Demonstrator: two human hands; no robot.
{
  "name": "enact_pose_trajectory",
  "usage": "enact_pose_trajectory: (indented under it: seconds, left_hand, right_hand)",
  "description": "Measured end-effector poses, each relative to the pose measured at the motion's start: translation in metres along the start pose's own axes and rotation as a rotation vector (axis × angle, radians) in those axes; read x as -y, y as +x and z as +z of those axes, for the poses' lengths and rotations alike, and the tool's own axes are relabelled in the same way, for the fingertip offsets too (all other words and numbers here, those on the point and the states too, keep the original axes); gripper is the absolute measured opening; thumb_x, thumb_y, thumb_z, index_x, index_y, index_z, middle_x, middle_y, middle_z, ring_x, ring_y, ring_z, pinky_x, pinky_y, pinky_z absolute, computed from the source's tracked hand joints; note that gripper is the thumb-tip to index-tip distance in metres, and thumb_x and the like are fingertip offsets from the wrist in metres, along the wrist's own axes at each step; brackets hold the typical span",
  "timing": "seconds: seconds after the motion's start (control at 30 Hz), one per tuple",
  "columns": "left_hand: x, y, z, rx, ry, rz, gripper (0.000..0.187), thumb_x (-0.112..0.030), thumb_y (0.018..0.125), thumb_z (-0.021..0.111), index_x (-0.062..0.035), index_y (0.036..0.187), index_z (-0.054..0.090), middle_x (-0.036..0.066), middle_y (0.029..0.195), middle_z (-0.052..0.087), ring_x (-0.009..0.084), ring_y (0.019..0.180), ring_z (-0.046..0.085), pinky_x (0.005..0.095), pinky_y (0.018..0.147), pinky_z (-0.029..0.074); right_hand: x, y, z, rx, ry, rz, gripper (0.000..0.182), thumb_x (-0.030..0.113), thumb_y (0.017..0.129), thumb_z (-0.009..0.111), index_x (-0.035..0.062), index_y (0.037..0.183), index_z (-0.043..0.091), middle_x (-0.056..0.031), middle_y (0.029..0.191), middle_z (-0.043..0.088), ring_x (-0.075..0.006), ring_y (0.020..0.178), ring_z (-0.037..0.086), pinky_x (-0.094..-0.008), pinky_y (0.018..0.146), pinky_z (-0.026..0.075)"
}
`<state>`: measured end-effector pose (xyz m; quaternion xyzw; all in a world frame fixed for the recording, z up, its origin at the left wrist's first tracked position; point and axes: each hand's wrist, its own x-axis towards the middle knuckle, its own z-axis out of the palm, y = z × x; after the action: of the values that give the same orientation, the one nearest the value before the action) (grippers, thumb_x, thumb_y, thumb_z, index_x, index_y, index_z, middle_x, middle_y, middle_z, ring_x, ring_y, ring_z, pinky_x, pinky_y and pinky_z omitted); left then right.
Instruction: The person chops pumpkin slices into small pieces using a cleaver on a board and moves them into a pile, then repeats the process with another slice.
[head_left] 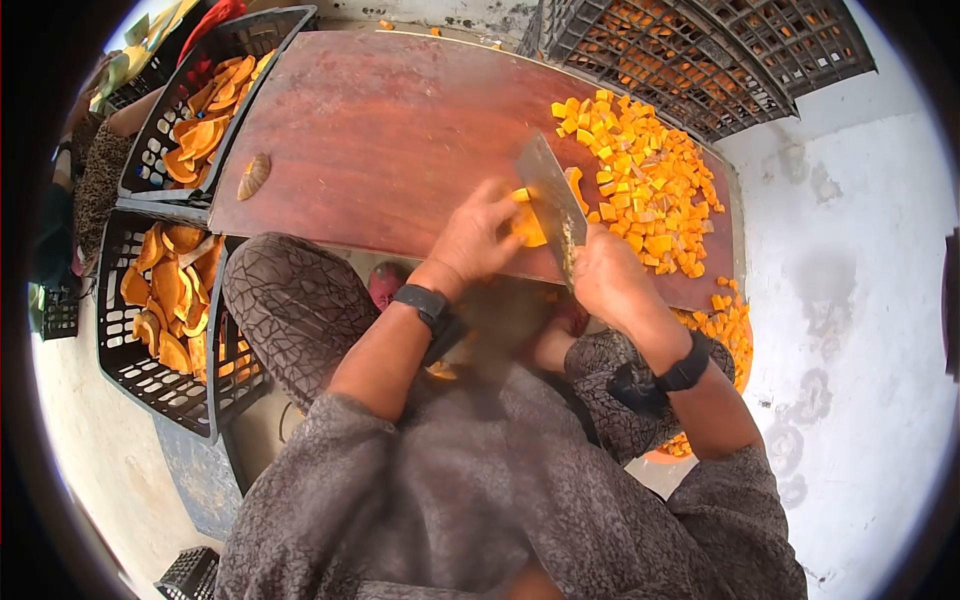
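Note:
My right hand (608, 272) is wrapped round the handle of a cleaver (553, 195), its broad blade standing on edge over the red-brown board. Orange pumpkin (527, 222) lies against the blade's left side, and my left hand (483, 228) grips it with bent fingers. Just right of the blade is a cut pumpkin slice (576, 188), partly hidden by the steel. Beyond it spreads a heap of pumpkin cubes (650, 185) along the board's right end.
The low board (380, 130) spans in front of my knees. Black crates of pumpkin pieces stand at left, one crate (215, 420) nearer me. Stacked crates (690, 60) rise at the back right beside a white wall (850, 250). More cubes (735, 335) lie below the board's right corner.

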<state>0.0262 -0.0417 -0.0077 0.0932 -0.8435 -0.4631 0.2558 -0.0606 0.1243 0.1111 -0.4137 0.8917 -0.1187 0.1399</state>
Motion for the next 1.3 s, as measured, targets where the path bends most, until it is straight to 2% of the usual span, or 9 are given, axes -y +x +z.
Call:
enact_pose_trajectory:
  seconds: [0.03, 0.13, 0.23, 0.33, 0.6, 0.9, 1.0, 1.17, 1.3]
  left_hand:
    - [0.0, 0.0, 0.002, 0.022, -0.002, -0.015, 0.022, -0.01, 0.071, 0.07, -0.0037, 0.091, 0.062, 0.016, 0.113, 0.054, 0.0353, 0.105, 0.058, 0.0403, 0.089, 0.05]
    - [-0.001, 0.002, 0.004, -0.015, -0.021, 0.014, 0.022, -0.01, 0.07, 0.07, -0.0042, 0.09, 0.063, 0.016, 0.115, 0.055, 0.0343, 0.104, 0.059, 0.0402, 0.088, 0.051]
    - [-0.001, 0.003, 0.004, 0.011, 0.003, 0.04, 0.021, -0.01, 0.07, 0.07, -0.0047, 0.09, 0.063, 0.016, 0.118, 0.055, 0.0339, 0.104, 0.059, 0.0401, 0.088, 0.051]
    - [-0.001, 0.002, 0.003, -0.016, 0.039, 0.08, 0.021, -0.01, 0.07, 0.07, -0.0046, 0.089, 0.063, 0.016, 0.118, 0.055, 0.0339, 0.103, 0.059, 0.0402, 0.088, 0.051]
    - [0.005, 0.0, 0.008, -0.064, 0.042, 0.058, 0.02, -0.01, 0.07, 0.071, -0.0043, 0.086, 0.061, 0.016, 0.117, 0.055, 0.0339, 0.099, 0.06, 0.0394, 0.085, 0.052]
    - [0.006, 0.002, 0.008, -0.059, 0.068, 0.081, 0.018, -0.007, 0.069, 0.072, -0.0048, 0.083, 0.061, 0.015, 0.116, 0.055, 0.0331, 0.098, 0.061, 0.0383, 0.083, 0.052]
    - [0.006, 0.0, 0.009, -0.081, 0.043, 0.074, 0.017, -0.006, 0.068, 0.071, -0.0051, 0.081, 0.06, 0.015, 0.116, 0.055, 0.0334, 0.098, 0.061, 0.0379, 0.083, 0.052]
    - [0.007, -0.001, 0.011, -0.061, 0.04, 0.005, 0.016, -0.005, 0.068, 0.071, -0.0047, 0.079, 0.059, 0.016, 0.115, 0.055, 0.0336, 0.097, 0.061, 0.0377, 0.083, 0.053]
    - [0.006, 0.0, 0.009, -0.054, 0.046, 0.059, 0.017, -0.005, 0.068, 0.071, -0.0044, 0.08, 0.059, 0.016, 0.114, 0.055, 0.0342, 0.097, 0.061, 0.0381, 0.082, 0.053]
  right_hand:
    - [0.002, 0.0, -0.002, 0.004, 0.0, 0.004, 0.016, 0.012, 0.09, 0.053, -0.0049, 0.092, 0.053, -0.0306, 0.082, 0.062, -0.0481, 0.084, 0.061, -0.0521, 0.074, 0.048]
    - [0.004, 0.005, 0.006, 0.029, -0.037, 0.054, 0.017, 0.012, 0.09, 0.053, -0.0047, 0.093, 0.053, -0.0297, 0.083, 0.062, -0.0471, 0.084, 0.061, -0.0525, 0.075, 0.048]
    - [0.0, 0.032, 0.035, -0.065, 0.021, 0.049, 0.018, 0.013, 0.09, 0.053, -0.0045, 0.095, 0.055, -0.0296, 0.086, 0.063, -0.0466, 0.086, 0.062, -0.0515, 0.075, 0.049]
    - [0.007, 0.045, 0.031, -0.072, 0.022, 0.066, 0.019, 0.013, 0.09, 0.053, -0.0055, 0.093, 0.055, -0.0305, 0.085, 0.063, -0.0467, 0.085, 0.062, -0.0517, 0.075, 0.049]
    - [0.0, -0.002, 0.016, 0.066, -0.018, 0.058, 0.017, 0.011, 0.089, 0.054, -0.0059, 0.093, 0.054, -0.0307, 0.082, 0.063, -0.0478, 0.082, 0.062, -0.0515, 0.073, 0.049]
    - [0.002, 0.043, 0.047, -0.125, -0.005, 0.053, 0.017, 0.012, 0.088, 0.055, -0.0039, 0.092, 0.052, -0.0285, 0.082, 0.062, -0.0456, 0.084, 0.062, -0.0495, 0.074, 0.05]
    - [-0.004, 0.038, 0.043, -0.106, 0.012, 0.048, 0.017, 0.013, 0.089, 0.055, -0.004, 0.092, 0.052, -0.0288, 0.085, 0.063, -0.0452, 0.085, 0.062, -0.0489, 0.075, 0.05]
    - [-0.001, -0.013, 0.032, 0.044, -0.049, 0.111, 0.016, 0.011, 0.088, 0.054, -0.0042, 0.092, 0.052, -0.029, 0.082, 0.063, -0.0462, 0.082, 0.063, -0.0518, 0.072, 0.05]
    - [0.0, -0.007, 0.042, -0.005, 0.007, 0.136, 0.015, 0.009, 0.087, 0.054, -0.0039, 0.093, 0.052, -0.0288, 0.081, 0.063, -0.0457, 0.08, 0.063, -0.0526, 0.071, 0.05]
